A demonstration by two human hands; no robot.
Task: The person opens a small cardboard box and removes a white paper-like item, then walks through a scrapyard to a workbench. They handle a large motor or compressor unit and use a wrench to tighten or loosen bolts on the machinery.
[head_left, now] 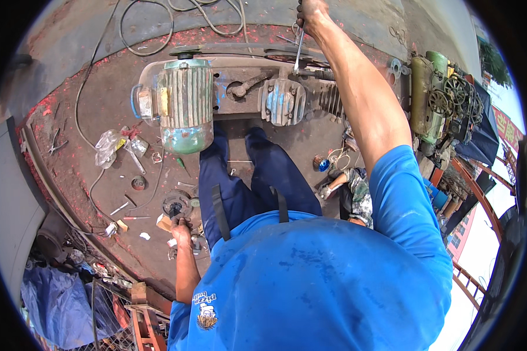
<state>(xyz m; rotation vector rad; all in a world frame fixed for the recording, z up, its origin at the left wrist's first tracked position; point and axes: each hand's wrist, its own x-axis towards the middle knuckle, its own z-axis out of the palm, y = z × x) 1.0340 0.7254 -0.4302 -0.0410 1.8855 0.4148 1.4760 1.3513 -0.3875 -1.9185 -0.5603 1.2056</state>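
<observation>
My right hand (310,13) reaches far forward and is closed around the top of a metal wrench (298,48). The wrench's lower end sits on a fitting of an air compressor (282,100) with finned grey cylinder heads. A ribbed silver-green electric motor (184,102) is mounted on the same frame to the left. My left hand (181,227) hangs low by my leg, fingers curled, above small parts on the ground. Whether it holds anything is unclear. My blue shirt and dark trousers fill the lower middle.
Cables (158,35) loop over the stained concrete. Crumpled plastic bags (108,146), a round metal part (174,205) and small tools lie at the left. A person in a camouflage sleeve (357,193) crouches at the right. Green machinery (436,99) stands at the far right.
</observation>
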